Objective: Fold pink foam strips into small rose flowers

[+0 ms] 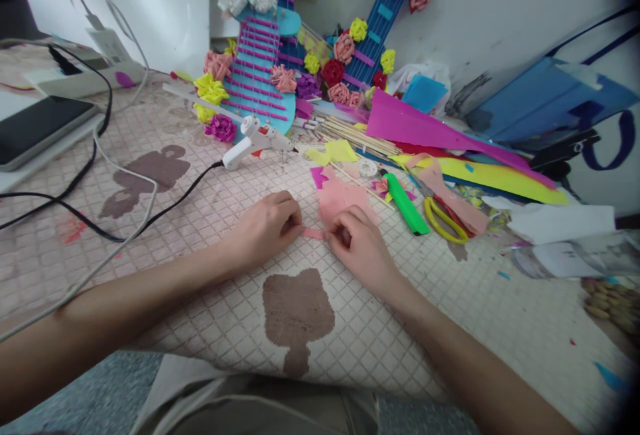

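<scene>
In the head view, the left hand (pixel 277 218) and right hand (pixel 357 245), fingertips pinched together, hold a pink paper strip (pixel 314 233) at frame centre. Apparently it's being shaped; next probably calls for light, even finger pressure.

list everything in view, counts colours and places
Quilted patterned cloth: 1, beige, tabletop
Narrow paper strip: 1, pink, centre
Thin paper sheets: several, pink, beyond strip
Plastic glue gun: 1, white, centre left
Slim plastic tool: 1, green, right of sheets
Loop-handled scissors: 1, yellow, right of tool
Ring-shaped roll: 1, white, left of tool
Thin wooden sticks: many, tan, back
Pointed sheet: 1, magenta, back right
Long sheet: 1, yellow, back right
Flat rod-covered panels: at least 2, blue, back
Paper flowers: many, mixed colours, around panels
Flat phone: 1, black, far left
Power strip: 1, white, back left
Cords: several, black/white, left
Strapped bag: 1, blue, far right
Left hand: 1, bare, strip's left end
Right hand: 1, bare, strip's right end
</scene>
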`<state>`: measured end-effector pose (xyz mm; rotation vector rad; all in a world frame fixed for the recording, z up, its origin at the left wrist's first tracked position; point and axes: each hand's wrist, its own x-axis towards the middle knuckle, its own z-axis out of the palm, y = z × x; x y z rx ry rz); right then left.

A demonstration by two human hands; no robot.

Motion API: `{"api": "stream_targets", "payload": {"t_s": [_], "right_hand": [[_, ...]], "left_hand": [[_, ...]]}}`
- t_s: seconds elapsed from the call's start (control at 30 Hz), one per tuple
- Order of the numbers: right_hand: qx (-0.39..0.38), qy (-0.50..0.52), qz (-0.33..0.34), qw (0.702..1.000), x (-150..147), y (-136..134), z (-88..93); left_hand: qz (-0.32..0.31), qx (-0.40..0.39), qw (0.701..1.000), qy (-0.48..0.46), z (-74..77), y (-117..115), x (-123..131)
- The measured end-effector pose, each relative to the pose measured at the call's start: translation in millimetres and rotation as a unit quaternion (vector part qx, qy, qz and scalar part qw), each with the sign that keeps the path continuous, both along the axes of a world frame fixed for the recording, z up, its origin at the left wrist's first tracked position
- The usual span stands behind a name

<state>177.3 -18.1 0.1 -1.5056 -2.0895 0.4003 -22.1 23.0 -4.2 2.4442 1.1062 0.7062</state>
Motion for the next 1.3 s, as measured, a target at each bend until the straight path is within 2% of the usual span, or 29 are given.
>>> {"api": "stream_targets", "payload": {"t_s": [0.17,0.53,0.73,0.9,1.07,1.17,1.3], "right_hand": [[-0.02,-0.002,0.0,1.0,1,0,1.9],[0.002,0.042,0.007,0.999,1,-2,-1.3],[-0.009,0.078,0.023,0.997,0,-9,4.2],[-0.001,0.095,0.031,0.995,-2,-12,6.5],[-0.027,0.114,0.019,0.993,-4,-11,4.0],[-0.022,0.111,0.045,0.993,-5,-10,2.8],[-0.034,0.111,0.072,0.991,-5,-10,3.6]], "left_hand": [[-0.011,-0.01,1.0,-0.007,3.8,-1,0],[-0.019,-0.021,0.999,-0.03,5.6,0,-1],[-0.059,-0.031,0.994,-0.084,8.2,-5,2],[-0.043,-0.102,0.989,-0.103,8.1,-5,5],[-0.029,-0.168,0.977,-0.126,7.9,-7,4],[-0.035,-0.161,0.977,-0.135,9.7,-9,5],[-0.054,-0.11,0.984,-0.126,12.9,-11,7]]}}
